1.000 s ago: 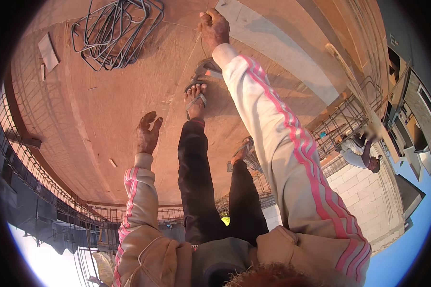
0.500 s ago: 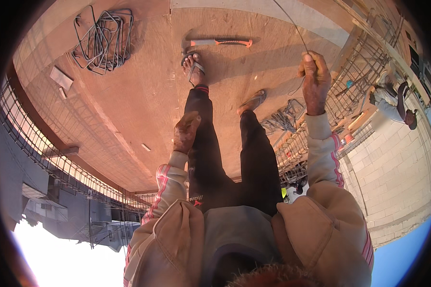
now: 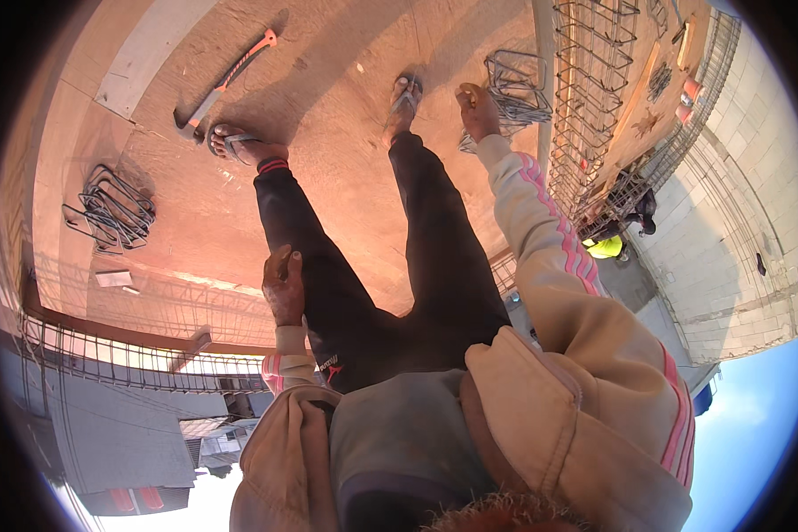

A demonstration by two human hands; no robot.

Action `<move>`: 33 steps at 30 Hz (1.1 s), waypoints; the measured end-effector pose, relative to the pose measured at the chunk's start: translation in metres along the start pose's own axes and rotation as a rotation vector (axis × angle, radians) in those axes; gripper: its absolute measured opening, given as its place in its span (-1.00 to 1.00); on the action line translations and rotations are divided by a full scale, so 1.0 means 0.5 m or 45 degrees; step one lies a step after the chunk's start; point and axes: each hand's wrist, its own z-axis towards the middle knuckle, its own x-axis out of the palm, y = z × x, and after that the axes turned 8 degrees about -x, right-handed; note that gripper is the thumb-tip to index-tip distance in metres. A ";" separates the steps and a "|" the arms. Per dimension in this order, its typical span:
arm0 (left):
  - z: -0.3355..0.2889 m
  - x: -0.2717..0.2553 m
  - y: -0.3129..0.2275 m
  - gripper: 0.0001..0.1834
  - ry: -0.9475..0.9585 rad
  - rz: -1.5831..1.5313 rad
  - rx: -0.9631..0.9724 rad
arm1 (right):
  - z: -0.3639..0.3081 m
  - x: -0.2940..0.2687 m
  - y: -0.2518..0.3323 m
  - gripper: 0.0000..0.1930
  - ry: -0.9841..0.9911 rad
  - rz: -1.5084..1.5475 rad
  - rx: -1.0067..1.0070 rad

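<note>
My right grip [image 3: 479, 111] is hovering near the bent steel bars [image 3: 523, 108], which are lying on the plywood floor [image 3: 341, 168]; whether it is clasping anything, I cannot tell. My left grip [image 3: 284, 284] is hanging loosely parted beside my leg [image 3: 324, 257].

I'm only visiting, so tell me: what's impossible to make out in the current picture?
All in the head view:
- What, if anything, the right hand holds: curled fingers hide its inside.
- Part of the bent-bar bundle beyond it: that hand covers it.
- Whether the left hand touches the dark trousers: one angle hides any gap.
- The steel cage's far end: cut off by the top edge.
- The yellow-clad person's activity: too small.
</note>
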 end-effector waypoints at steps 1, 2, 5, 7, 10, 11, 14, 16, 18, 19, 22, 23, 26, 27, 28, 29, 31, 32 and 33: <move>-0.001 0.017 -0.009 -0.68 -0.017 0.066 0.017 | -0.028 0.006 -0.052 -0.64 0.145 0.105 0.156; -0.003 0.034 -0.018 -0.68 -0.010 0.155 0.034 | -0.074 0.010 -0.098 -0.63 0.192 0.161 0.177; 0.019 0.107 -0.057 -0.68 0.042 0.301 0.148 | -0.209 0.005 -0.215 -0.54 0.248 0.694 0.623; 0.035 0.166 -0.095 -0.69 0.128 0.329 0.144 | -0.269 -0.011 -0.289 -0.48 0.095 0.926 0.876; 0.051 0.282 -0.176 -0.69 0.292 0.434 0.277 | -0.291 -0.025 -0.411 -0.39 -0.158 1.224 1.169; 0.061 0.332 -0.209 -0.69 0.347 0.486 0.318 | -0.292 -0.024 -0.452 -0.35 -0.255 1.322 1.239; 0.095 0.496 -0.305 -0.66 0.555 0.619 0.358 | -0.288 0.001 -0.571 -0.33 -0.472 1.511 1.371; 0.131 0.630 -0.362 -0.63 0.688 0.649 0.352 | -0.279 0.037 -0.640 -0.34 -0.533 1.610 1.411; 0.172 0.765 -0.406 -0.58 0.811 0.693 0.387 | -0.264 0.081 -0.699 -0.33 -0.577 1.707 1.445; 0.198 0.836 -0.426 -0.54 0.865 0.756 0.444 | -0.252 0.105 -0.726 -0.30 -0.595 1.755 1.463; 0.270 1.037 -0.463 -0.37 0.948 0.936 0.540 | -0.199 0.175 -0.793 -0.27 -0.719 1.921 1.482; 0.292 1.098 -0.467 -0.35 0.907 1.079 0.565 | -0.183 0.197 -0.808 -0.27 -0.778 1.969 1.511; 0.355 1.259 -0.464 -0.25 0.958 1.360 0.650 | -0.137 0.249 -0.837 -0.26 -0.963 2.039 1.728; 0.373 1.308 -0.455 -0.23 0.943 1.434 0.701 | -0.124 0.262 -0.844 -0.26 -1.030 2.059 1.804; 0.388 1.351 -0.445 -0.22 0.943 1.496 0.790 | -0.112 0.273 -0.848 -0.36 -1.095 2.066 1.928; 0.400 1.384 -0.434 -0.20 0.907 1.600 0.805 | -0.109 0.280 -0.854 -0.31 -1.103 2.101 1.860; 0.422 1.437 -0.419 -0.12 0.980 1.611 0.908 | -0.088 0.288 -0.860 -0.21 -1.133 2.172 1.733; 0.430 1.460 -0.411 -0.11 0.986 1.665 0.855 | -0.083 0.285 -0.866 -0.16 -1.146 2.284 1.600; 0.437 1.479 -0.402 -0.10 0.986 1.711 0.797 | -0.076 0.282 -0.868 -0.18 -1.150 2.311 1.607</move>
